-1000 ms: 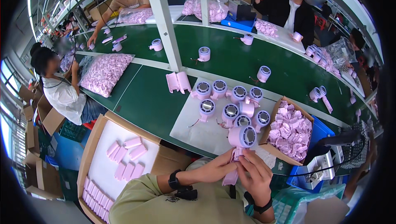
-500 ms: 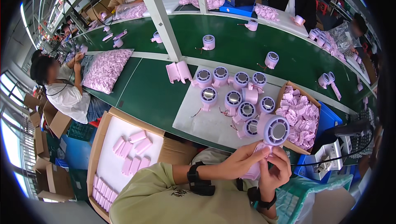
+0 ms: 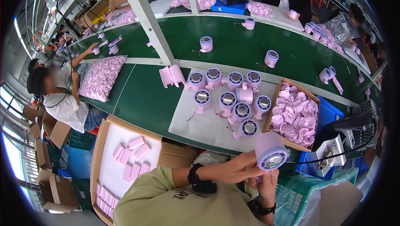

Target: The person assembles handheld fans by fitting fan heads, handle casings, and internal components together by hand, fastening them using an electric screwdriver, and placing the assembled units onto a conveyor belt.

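Note:
A lilac-pink handheld fan (image 3: 270, 147) is up off the near table edge, its round vented end tilted down toward me. My left hand (image 3: 239, 167) is closed round its lower part from the left. Below the head, my right hand (image 3: 266, 186) pinches the narrow handle end, most of which the fingers hide. Just beyond my hands, several similar fan heads (image 3: 241, 110) stand on a white mat (image 3: 183, 122), silver discs in their middles and thin wires trailing from some. Two curved pink shell pieces (image 3: 171, 76) lie beside the mat.
Right of the mat, a cardboard box (image 3: 275, 122) holds small pink parts. A blue bin (image 3: 329, 109) and a white metal fixture (image 3: 331, 155) sit farther right. At lower left, a carton (image 3: 104, 136) holds pink handle shells. Co-workers sit along the green conveyor (image 3: 175, 34).
The fan has tipped over in my hands, its vented face turning from up to downward. My right hand has shifted lower under it. A co-worker at left now reaches toward the conveyor.

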Tool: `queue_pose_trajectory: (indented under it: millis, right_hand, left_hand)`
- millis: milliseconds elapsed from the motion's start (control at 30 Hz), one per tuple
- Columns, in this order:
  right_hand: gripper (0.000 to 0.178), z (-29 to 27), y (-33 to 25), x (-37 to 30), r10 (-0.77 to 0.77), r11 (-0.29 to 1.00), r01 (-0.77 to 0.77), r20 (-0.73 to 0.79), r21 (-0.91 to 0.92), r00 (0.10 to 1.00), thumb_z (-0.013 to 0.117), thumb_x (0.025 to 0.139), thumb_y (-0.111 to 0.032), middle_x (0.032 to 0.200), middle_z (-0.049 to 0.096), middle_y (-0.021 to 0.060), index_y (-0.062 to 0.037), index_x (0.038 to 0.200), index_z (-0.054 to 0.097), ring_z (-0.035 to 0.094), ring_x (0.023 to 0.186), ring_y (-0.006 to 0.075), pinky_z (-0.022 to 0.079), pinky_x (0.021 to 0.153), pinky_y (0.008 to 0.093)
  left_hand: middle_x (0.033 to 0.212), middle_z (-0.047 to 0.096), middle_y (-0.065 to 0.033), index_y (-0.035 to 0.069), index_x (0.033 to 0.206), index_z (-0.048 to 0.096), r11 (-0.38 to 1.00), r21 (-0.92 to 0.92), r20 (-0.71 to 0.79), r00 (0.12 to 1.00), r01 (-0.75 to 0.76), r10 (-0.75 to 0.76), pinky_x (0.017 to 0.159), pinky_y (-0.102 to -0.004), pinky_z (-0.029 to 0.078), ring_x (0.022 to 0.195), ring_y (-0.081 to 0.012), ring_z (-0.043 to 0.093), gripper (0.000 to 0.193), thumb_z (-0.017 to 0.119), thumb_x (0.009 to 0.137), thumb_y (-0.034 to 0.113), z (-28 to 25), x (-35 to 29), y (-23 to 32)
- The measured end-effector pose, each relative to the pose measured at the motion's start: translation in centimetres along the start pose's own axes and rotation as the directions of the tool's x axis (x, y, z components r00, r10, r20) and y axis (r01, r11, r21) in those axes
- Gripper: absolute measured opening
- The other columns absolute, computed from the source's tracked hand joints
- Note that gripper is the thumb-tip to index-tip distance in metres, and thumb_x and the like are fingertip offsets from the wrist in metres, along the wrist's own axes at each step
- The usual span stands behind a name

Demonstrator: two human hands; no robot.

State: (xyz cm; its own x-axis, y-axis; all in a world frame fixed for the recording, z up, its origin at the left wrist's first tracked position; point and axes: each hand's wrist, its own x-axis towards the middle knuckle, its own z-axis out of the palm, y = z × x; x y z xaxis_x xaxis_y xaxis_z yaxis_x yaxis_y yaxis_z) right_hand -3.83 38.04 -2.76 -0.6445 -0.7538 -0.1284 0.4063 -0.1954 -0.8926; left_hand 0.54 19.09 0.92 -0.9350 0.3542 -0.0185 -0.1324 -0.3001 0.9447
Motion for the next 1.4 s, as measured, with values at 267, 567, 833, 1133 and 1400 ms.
queue_pose_trajectory:
  millis: [267, 567, 833, 1133, 1400]
  right_hand:
    - [0.022, 3.3, -1.2, 1.8, -0.375, 0.741, 0.171, -0.189, -0.649, 0.908, 0.060, 0.093, -0.016, 0.081, 0.060, 0.0079, 0.0025, 0.104, 0.056, 0.057, 0.068, 0.0170, 0.045, 0.058, 0.0271]
    - [0.026, 4.5, -0.9, 3.6, -0.548, 0.267, 0.344, 0.152, -0.900, 0.822, 0.070, 0.075, -0.002, 0.085, 0.056, 0.0140, 0.0011, 0.097, 0.057, 0.054, 0.073, 0.0256, 0.044, 0.066, 0.0343]
    - [0.052, 4.7, -4.5, 4.6, 0.058, 0.465, 0.026, 0.060, -0.885, 0.997, 0.070, 0.084, -0.005, 0.125, 0.054, 0.0122, -0.0035, 0.132, 0.048, 0.054, 0.112, 0.0227, 0.048, 0.092, 0.0348]
    - [0.090, -4.6, -11.8, 3.7, -1.000, -0.016, -0.228, 0.016, -0.973, 0.006, 0.072, 0.084, -0.042, 0.144, 0.037, 0.0168, -0.0035, 0.149, 0.023, 0.043, 0.126, 0.0369, 0.036, 0.103, 0.0515]
    - [0.051, -2.4, -13.3, 5.2, -0.910, -0.347, -0.568, 0.415, -0.747, 0.010, 0.064, 0.092, -0.027, 0.103, 0.057, 0.0169, -0.0047, 0.133, 0.046, 0.058, 0.095, 0.0282, 0.048, 0.080, 0.0447]
  left_hand:
    - [0.119, 0.059, -0.0104, -0.001, 0.128, 0.048, 0.939, -0.201, -0.235, 0.944, -0.279, 0.231, 0.083, -0.0290, 0.051, 0.101, -0.0142, 0.059, 0.032, 0.049, 0.100, 0.015, -0.6, 1.1, -0.3]
    - [0.116, 0.060, -0.0090, 0.000, 0.127, 0.051, 0.850, 0.215, -0.394, 0.754, -0.481, 0.526, 0.086, -0.0281, 0.046, 0.101, -0.0116, 0.055, 0.030, 0.049, 0.099, 0.011, -1.6, 0.6, -4.4]
    - [0.110, 0.060, -0.0090, 0.000, 0.124, 0.051, 0.829, 0.386, -0.045, 0.889, -0.405, 0.455, 0.081, -0.0304, 0.049, 0.094, -0.0156, 0.059, 0.027, 0.047, 0.099, 0.010, -6.0, -2.6, -2.1]
    - [0.080, 0.062, -0.0076, -0.002, 0.104, 0.057, 0.891, -0.188, -0.480, 0.830, -0.413, 0.284, 0.063, -0.0269, 0.049, 0.070, -0.0145, 0.061, 0.023, 0.049, 0.097, 0.019, -6.7, -5.5, -0.5]
    - [0.065, 0.058, -0.0064, 0.000, 0.099, 0.058, 0.920, -0.285, -0.266, 0.944, -0.271, 0.195, 0.048, -0.0248, 0.042, 0.053, -0.0117, 0.054, 0.020, 0.052, 0.093, 0.018, -6.8, -4.9, -1.7]
